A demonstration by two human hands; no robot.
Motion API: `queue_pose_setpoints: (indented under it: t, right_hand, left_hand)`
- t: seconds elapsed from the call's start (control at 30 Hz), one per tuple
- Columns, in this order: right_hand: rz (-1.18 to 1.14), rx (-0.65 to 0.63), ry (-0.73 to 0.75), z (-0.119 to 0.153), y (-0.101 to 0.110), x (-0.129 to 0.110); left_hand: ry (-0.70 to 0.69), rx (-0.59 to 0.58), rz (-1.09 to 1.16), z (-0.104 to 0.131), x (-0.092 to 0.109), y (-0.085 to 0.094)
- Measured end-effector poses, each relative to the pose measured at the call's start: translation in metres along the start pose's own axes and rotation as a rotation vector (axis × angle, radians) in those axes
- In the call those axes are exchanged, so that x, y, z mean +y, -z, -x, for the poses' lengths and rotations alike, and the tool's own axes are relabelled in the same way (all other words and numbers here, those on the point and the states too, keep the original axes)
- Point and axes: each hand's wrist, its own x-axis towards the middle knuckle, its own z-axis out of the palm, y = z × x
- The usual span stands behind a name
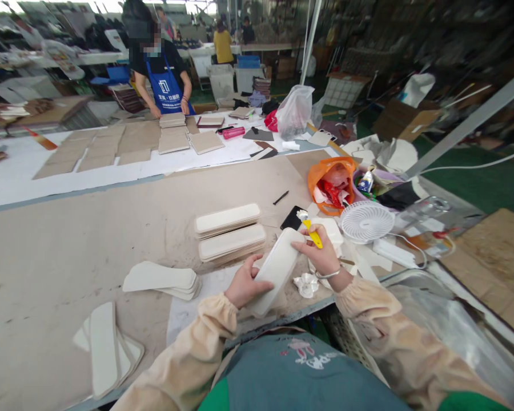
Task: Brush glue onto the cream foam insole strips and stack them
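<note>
My left hand (pixel 247 282) grips the lower left edge of a long white panel with rounded ends (pixel 276 273), thumb on top. At the panel's upper right, my right hand (pixel 321 251) pinches its edge and also holds a small yellow-handled brush (pixel 312 231), whose bristles carry something white. The panel is tilted over the table's near edge. Beyond it lie two neat stacks of similar panels, one farther stack (pixel 228 218) and one nearer stack (pixel 232 242). Loose fanned panels (pixel 160 278) rest to the left, with another fanned pile (pixel 105 348) closer to me.
Right of my hands are a crumpled white lump (pixel 306 285), a black phone (pixel 292 217), a white fan (pixel 367 221) and an orange bag (pixel 330 171). A dark pen-like tool (pixel 281 197) lies farther back. Across the table, a person in a blue apron (pixel 165 85) handles stacked boards (pixel 173 140).
</note>
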Motion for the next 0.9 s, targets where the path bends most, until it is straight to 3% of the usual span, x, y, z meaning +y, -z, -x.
queue_pose_setpoints:
  t: [0.1, 0.27, 0.47, 0.9]
  right_hand:
    - [-0.051, -0.016, 0.016, -0.005, 0.001, -0.003]
    - [-0.062, -0.03, 0.038, -0.015, 0.008, -0.009]
    - [-0.082, -0.025, 0.114, -0.02, 0.012, -0.011]
    - [-0.102, -0.085, 0.066, -0.012, 0.025, -0.022]
  left_hand:
    - [0.069, -0.086, 0.253, 0.015, 0.004, 0.0]
    - [0.052, -0.071, 0.527, 0.04, 0.006, -0.004]
    - [-0.017, -0.095, 0.528, 0.053, -0.005, -0.021]
    - [-0.003, -0.045, 0.547, 0.066, -0.016, -0.049]
